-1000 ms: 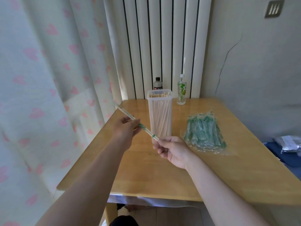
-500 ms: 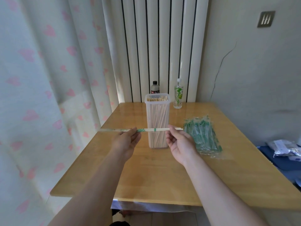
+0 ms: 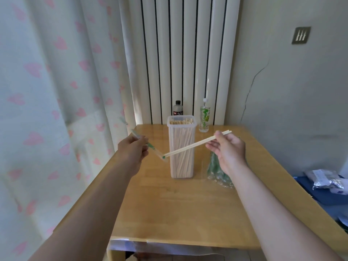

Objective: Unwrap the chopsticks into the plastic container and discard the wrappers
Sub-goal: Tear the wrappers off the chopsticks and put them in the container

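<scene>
Right of centre: right hand, thumb and fingers pinching a bare pair of chopsticks near the upper end, other fingers loosely spread. Slanting down to the left across the front of the plastic container, lower tip meeting the open mouth of the wrapper; cannot tell whether the tip sits inside or merely touches.

Left of centre: left hand, fingers curled round the clear, green-printed wrapper and gripping it mid-length, far end poking out toward the upper left, blurred. Both hands and both pieces held in the air above the tabletop.

At mid-frame, upright and open-topped: the container, packed with unwrapped chopsticks standing on end. Just to its right, partly hidden behind the right wrist: a clear bag of green-wrapped chopsticks, lying flat.

At the tabletop's far edge: a dark bottle and a clear bottle with a green label, before a white radiator. Heart-patterned curtain filling the left of the frame.
</scene>
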